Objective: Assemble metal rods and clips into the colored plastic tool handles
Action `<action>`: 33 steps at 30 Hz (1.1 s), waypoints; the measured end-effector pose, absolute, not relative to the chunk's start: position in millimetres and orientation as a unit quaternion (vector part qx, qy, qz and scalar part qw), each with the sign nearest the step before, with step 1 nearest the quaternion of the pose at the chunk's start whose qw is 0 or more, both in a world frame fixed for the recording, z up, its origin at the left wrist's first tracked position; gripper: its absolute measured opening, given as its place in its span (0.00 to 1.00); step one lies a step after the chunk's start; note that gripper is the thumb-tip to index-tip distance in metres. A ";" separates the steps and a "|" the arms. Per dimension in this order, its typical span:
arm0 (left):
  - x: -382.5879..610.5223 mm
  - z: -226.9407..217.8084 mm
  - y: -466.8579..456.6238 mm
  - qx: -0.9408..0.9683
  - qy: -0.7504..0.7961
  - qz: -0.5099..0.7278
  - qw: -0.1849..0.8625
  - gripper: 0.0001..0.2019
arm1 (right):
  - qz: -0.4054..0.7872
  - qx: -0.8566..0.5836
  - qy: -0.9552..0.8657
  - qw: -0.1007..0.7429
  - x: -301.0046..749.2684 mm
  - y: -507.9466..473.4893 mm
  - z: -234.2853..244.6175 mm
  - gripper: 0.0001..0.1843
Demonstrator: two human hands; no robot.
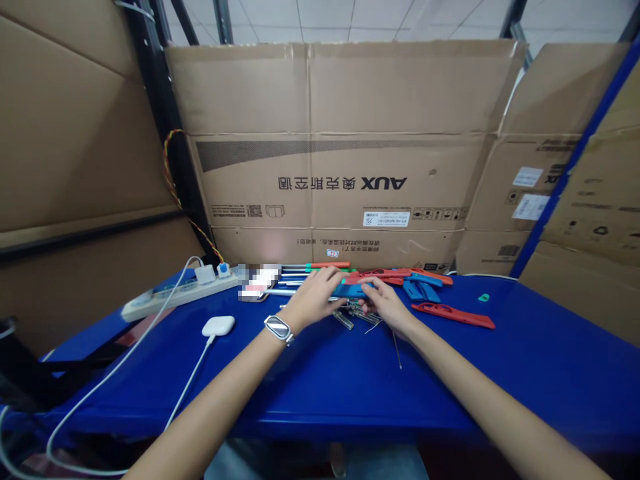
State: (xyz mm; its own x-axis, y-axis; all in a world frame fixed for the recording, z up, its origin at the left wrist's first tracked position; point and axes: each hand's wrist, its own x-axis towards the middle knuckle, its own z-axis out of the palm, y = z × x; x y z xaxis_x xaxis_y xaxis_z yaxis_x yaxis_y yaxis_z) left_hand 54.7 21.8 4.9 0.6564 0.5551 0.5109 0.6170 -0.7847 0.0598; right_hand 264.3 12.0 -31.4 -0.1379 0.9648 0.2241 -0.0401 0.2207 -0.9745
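Both my hands meet over a blue plastic handle piece (pixel 350 289) at the far middle of the blue table (pixel 350 387). My left hand (pixel 315 297), with a watch (pixel 278 327) on its wrist, curls its fingers over the piece's left end. My right hand (pixel 383 303) pinches its right end. Under the hands lie several small metal rods (pixel 350 315). Whether the piece is lifted or resting I cannot tell.
Red handle halves (pixel 453 314) and blue handle halves (pixel 423 288) lie right of my hands, long metal shafts (pixel 295 273) behind. A white power strip (pixel 175 293) and a white charger puck (pixel 218 325) with cable sit left. A large cardboard box (pixel 340 153) walls the back.
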 end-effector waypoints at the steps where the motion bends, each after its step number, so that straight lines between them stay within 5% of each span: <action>1: 48.6 6.3 27.9 -0.903 -0.339 -0.250 0.079 0.20 | 0.468 -0.403 -0.581 0.530 267.9 21.2 -29.6 0.28; 13: 38.9 -8.3 127.3 -0.851 -0.494 -0.148 0.096 0.21 | 0.213 -0.550 -0.684 0.430 279.7 131.1 -19.4 0.12; 24: 41.8 -23.4 119.4 -0.836 -0.509 -0.170 0.110 0.17 | 0.053 -0.648 -0.691 0.317 279.6 105.6 -38.8 0.24; 33: 117.5 -5.7 71.7 -0.915 -0.339 -0.201 0.086 0.12 | -0.016 -0.643 -0.695 0.320 342.6 21.3 -38.7 0.20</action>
